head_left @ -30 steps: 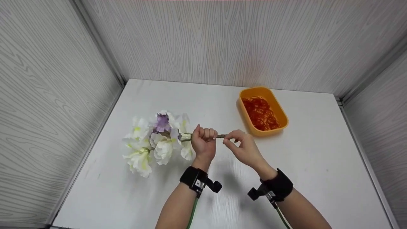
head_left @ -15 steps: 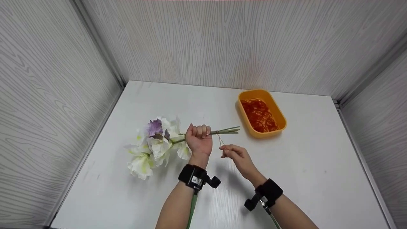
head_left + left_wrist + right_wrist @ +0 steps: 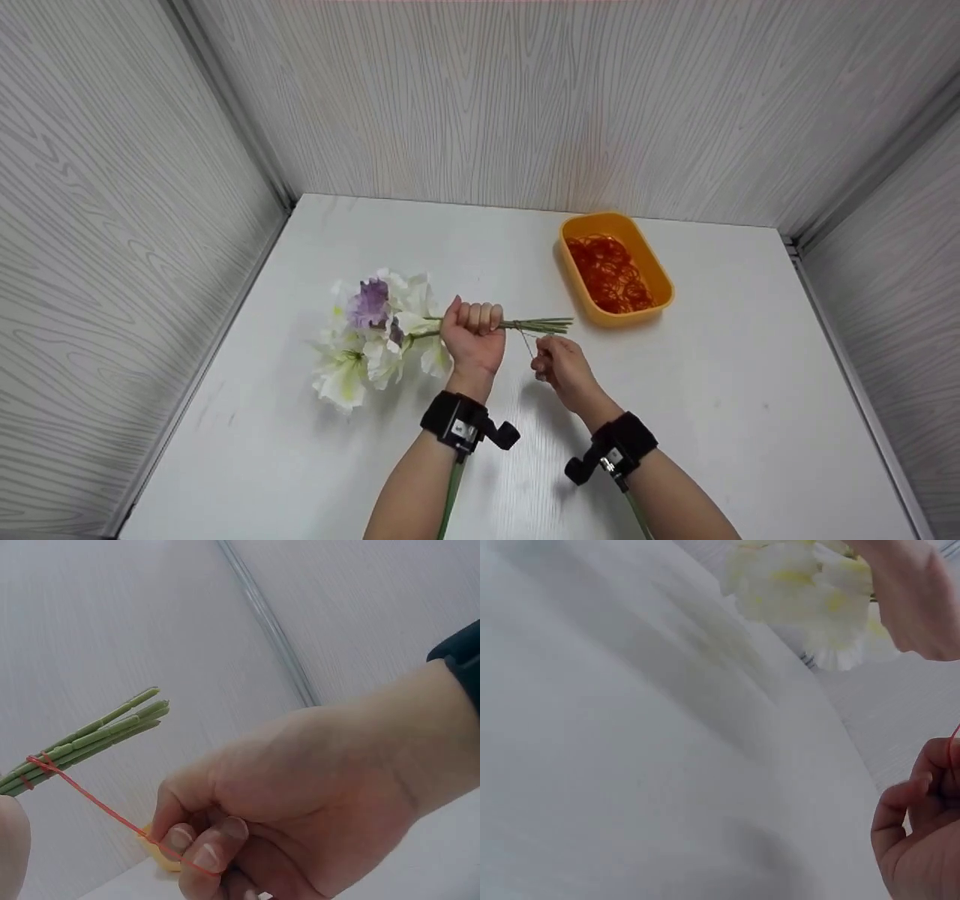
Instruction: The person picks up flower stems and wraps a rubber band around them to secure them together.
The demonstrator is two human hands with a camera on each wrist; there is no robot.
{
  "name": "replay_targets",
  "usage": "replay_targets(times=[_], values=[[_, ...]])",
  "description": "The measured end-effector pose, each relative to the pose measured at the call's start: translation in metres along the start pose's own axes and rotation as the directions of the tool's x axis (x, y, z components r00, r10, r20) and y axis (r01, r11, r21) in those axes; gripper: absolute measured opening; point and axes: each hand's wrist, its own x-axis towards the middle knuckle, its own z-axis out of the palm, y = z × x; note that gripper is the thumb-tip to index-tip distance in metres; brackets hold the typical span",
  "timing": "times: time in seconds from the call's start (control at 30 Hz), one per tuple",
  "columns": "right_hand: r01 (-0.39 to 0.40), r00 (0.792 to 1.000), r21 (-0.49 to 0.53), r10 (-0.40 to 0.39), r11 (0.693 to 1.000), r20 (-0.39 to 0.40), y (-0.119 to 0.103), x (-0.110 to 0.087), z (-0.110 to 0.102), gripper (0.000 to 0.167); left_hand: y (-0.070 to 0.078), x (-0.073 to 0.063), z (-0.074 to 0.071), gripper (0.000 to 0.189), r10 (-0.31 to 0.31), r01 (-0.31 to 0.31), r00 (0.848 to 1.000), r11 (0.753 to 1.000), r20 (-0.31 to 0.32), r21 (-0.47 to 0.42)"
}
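Note:
My left hand (image 3: 475,336) grips a bunch of artificial flowers by its green stems (image 3: 105,736). The white and purple blooms (image 3: 375,322) spread to the left of the fist, and the cut stem ends stick out to its right. A red rubber band (image 3: 94,799) loops round the stems just beside the fist. My right hand (image 3: 564,369) pinches the band's free end with curled fingers, below and right of the stems. Between stems and fingers the band is stretched taut. In the right wrist view, only part of the white blooms (image 3: 802,592) and both hands show.
An orange tray (image 3: 664,292) holding many red rubber bands (image 3: 611,274) stands on the white table (image 3: 735,360), behind and right of the hands. Pale wood-grain panels (image 3: 480,105) enclose the table at the back and sides.
My right hand has come off the stem ends, drawing the rubber band down and out toward me, then shifted slightly right. The stem ends are now uncovered. My left hand keeps its grip.

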Motion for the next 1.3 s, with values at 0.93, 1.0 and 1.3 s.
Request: replay_targets(times=[0.93, 1.0, 1.3], values=[[-0.107, 0.984, 0.267, 0.063, 0.958, 0.166, -0.067, -0.019, -0.015, 0.030, 0.022, 0.004, 0.000, 0.042, -0.039, 0.019, 0.983, 0.994, 0.181, 0.112], [-0.097, 0.986, 0.252, 0.058, 0.963, 0.158, -0.069, -0.020, -0.014, 0.029, 0.022, 0.003, 0.000, 0.042, -0.029, -0.003, 0.977, 0.989, 0.212, 0.148], [-0.085, 0.993, 0.232, 0.063, 0.969, 0.101, -0.070, -0.023, -0.008, 0.030, 0.023, 0.003, 0.002, 0.040, -0.002, -0.055, 0.964, 0.977, 0.265, 0.205]])
